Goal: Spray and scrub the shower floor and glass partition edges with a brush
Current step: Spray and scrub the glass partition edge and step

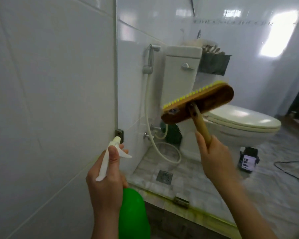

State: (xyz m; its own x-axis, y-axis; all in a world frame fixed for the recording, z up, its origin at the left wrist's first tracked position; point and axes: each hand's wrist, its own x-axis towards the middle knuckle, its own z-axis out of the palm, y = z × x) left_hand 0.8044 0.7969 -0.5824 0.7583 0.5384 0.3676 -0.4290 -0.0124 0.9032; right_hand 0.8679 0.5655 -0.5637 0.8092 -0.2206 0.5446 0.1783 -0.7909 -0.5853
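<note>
The left grip point(105, 178) is curling round the spray bottle point(133, 213), aiming twelve o'clock at the glass edge point(115, 66); the right grip point(214, 159) is clutching the brush point(197, 104) aloft, clear.

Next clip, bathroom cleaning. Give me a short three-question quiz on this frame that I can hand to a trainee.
1. True or false: the head of the brush is raised in the air, clear of the floor.
2. What does the left hand grip? A: a sponge. B: the green spray bottle. C: a cloth.
3. Fill in: the right hand holds the brush by its wooden ____.

Key: 1 true; 2 B; 3 handle.
</note>
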